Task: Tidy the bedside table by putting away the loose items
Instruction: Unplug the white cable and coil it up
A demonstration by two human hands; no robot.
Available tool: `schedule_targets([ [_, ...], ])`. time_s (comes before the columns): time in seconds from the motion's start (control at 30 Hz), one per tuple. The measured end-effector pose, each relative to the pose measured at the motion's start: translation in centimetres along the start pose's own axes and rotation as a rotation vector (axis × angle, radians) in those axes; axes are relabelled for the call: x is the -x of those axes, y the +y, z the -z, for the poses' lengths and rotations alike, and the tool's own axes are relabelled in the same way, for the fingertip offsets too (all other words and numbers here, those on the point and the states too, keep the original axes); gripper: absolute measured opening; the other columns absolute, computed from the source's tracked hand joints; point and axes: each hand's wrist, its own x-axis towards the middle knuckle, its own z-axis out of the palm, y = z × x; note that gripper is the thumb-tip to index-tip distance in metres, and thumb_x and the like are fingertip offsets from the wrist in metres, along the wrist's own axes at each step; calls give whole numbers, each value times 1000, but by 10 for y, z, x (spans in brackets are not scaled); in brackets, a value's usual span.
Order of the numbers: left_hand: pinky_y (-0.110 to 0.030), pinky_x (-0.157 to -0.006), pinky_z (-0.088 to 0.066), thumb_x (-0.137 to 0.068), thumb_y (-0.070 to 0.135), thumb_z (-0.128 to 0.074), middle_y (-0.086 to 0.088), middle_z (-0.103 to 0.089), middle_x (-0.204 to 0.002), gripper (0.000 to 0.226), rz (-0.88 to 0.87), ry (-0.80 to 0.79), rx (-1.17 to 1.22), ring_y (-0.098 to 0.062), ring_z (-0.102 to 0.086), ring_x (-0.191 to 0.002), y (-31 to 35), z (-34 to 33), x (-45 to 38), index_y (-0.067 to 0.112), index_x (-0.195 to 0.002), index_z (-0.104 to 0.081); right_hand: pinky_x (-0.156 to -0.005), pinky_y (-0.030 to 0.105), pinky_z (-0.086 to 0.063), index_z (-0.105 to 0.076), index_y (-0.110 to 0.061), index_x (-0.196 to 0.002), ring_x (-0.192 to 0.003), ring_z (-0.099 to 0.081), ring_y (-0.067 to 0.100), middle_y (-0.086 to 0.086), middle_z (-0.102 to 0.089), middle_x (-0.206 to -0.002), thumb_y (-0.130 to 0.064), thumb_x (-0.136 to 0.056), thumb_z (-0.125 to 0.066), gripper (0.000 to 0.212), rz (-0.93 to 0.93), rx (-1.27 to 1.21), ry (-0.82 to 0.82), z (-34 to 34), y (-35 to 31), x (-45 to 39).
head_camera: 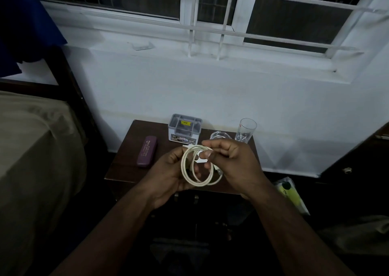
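Both hands were up over the bedside table (124, 170) — the left hand (168, 176) and right hand (235, 166) each pinched onto a coiled white cable (190, 177), held just above the table's front edge. On the table sat a purple glasses case (147, 151), a plastic box (185, 129) and a drinking glass (245, 130) — all behind the cable.

Both hands cover the front middle of the bedside table (124, 166). The right hand (235, 166) hides the lower part of the low clear glass dish (219, 135), and the left hand (168, 176) hides part of the coiled white cable (186, 170). Print on the purple spectacle case (146, 151) is too small to read. The bed (31, 149) is cut off by the left edge. A yellow-green packet (289, 191) on the floor lies in shadow, its contents indistinct.
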Motion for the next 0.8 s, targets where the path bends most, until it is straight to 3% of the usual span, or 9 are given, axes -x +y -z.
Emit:
schedule_targets([
  [0.03,-43,-84,-55,-79,32,-73,-10,-71,-95,39,7,3,-22,-24,-66,-85,0,-1,2,10,-111,-69,-65,10,-48,-74,-13,-109,-63,-70,6,-13,-74,-67,-7,-88,-70,23,0,43,18,0,2,-1],
  [0.1,-32,-73,-54,-87,20,-69,-7,-71,-87,12,-2,35,-77,-19,-65,-78,-1,3,1,12,-94,-73,-63,7,-45,-75,-17,-109,-62,-70,2,-18,-71,-63,-11,-88,-71,23,13,153,37,-1,5,-2],
  [0.17,-21,-59,-50,-92,6,-63,-2,-70,-75,24,13,78,-105,-12,-62,-64,-1,8,-1,18,-77,-76,-63,5,-44,-75,-20,-109,-59,-67,-2,-19,-68,-63,-14,-88,-70,23,32,246,47,-3,7,-1],
  [0.23,-20,-56,-52,-92,6,-64,-3,-70,-73,27,17,92,-126,-12,-63,-62,1,10,-1,20,-72,-76,-63,4,-44,-75,-21,-110,-59,-67,-4,-19,-67,-67,-15,-89,-69,23,49,304,57,-4,7,0],
  [0.43,-36,-76,-62,-98,10,-58,-17,-76,-97,17,-5,152,-84,-28,-74,-84,2,18,-2,7,-95,-75,-80,17,-52,-74,-22,-114,-80,-72,2,-8,-77,-96,-19,-90,-68,25,93,441,66,-5,7,0],
  [0.5,-40,-79,-61,-97,23,-58,-20,-76,-102,24,-23,112,-64,-33,-74,-93,2,18,0,5,-103,-74,-81,20,-54,-74,-22,-114,-81,-72,3,-6,-77,-93,-19,-89,-68,25,96,454,70,-6,8,-1],
  [0.6,-43,-80,-60,-83,26,-75,-21,-76,-102,26,-91,53,-176,-36,-72,-97,1,17,-1,9,-104,-75,-78,16,-53,-75,-19,-110,-77,-71,-2,-10,-76,-89,-16,-87,-70,24,40,346,74,-12,10,-1],
  [0.7,-52,-89,-57,-72,18,-84,-20,-76,-99,36,-162,82,-299,-36,-72,-93,-3,13,-4,9,-105,-73,-86,36,-59,-77,-20,-100,-85,-74,5,-5,-78,-91,-15,-83,-71,19,-40,144,80,-23,16,-2],
  [0.8,-51,-87,-56,-74,5,-80,-24,-75,-95,31,-154,142,-224,-37,-70,-84,-5,11,-4,6,-103,-72,-85,47,-59,-78,-22,-90,-82,-75,15,-2,-79,-84,-11,-83,-71,15,-65,41,100,-28,21,-2],
])
